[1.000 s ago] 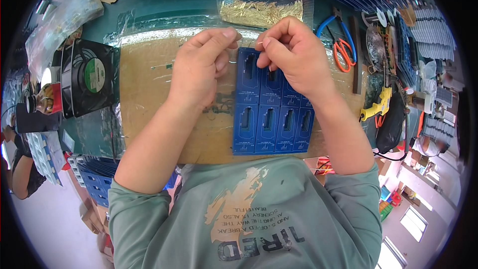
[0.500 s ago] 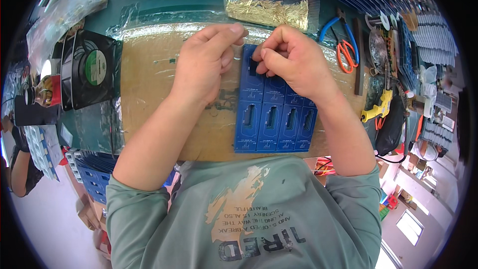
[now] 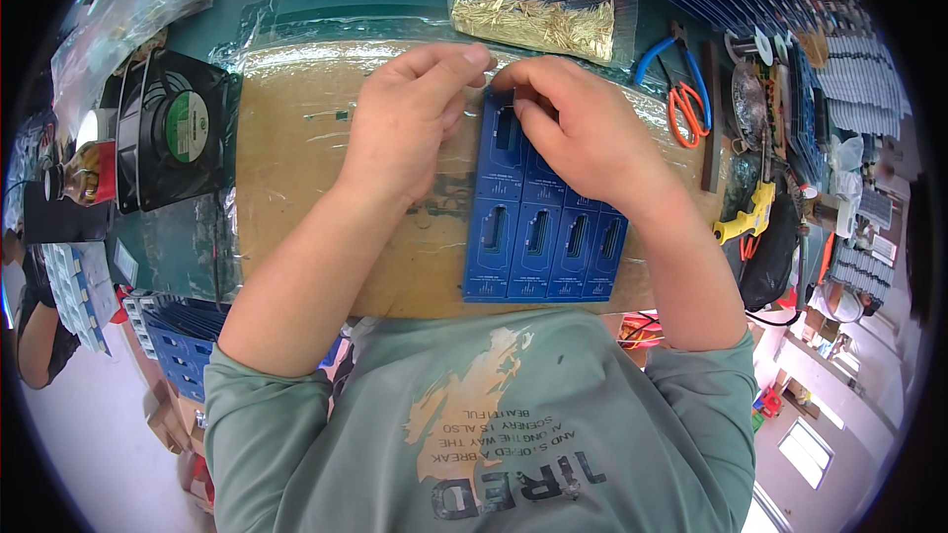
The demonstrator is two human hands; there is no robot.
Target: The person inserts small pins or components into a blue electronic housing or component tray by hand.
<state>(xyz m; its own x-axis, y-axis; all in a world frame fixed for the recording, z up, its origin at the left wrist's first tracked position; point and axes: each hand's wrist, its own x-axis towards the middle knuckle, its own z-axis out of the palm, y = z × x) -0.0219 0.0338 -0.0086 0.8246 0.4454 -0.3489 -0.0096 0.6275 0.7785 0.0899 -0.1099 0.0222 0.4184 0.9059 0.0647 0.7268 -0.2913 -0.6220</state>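
- One black square fan (image 3: 173, 128) lies near the table's left edge, well apart from the work.
- The left hand (image 3: 405, 123) is curled, its thumb and forefinger pinching the top edge of the blue plastic pieces (image 3: 538, 227), which sit on the wrapped brown board (image 3: 296, 168) at the table's middle.
- These look light, stiff and thin; best taken by the edges, clear of the slots. Four show in the near row; the far row is mostly hidden.
- The right hand (image 3: 583, 133) is bent, fingertips pressing the top piece.
- One clear bag of brass pins (image 3: 538, 5) lies at the far edge; one orange-handled pair of scissors (image 3: 686, 109) lies to the right.
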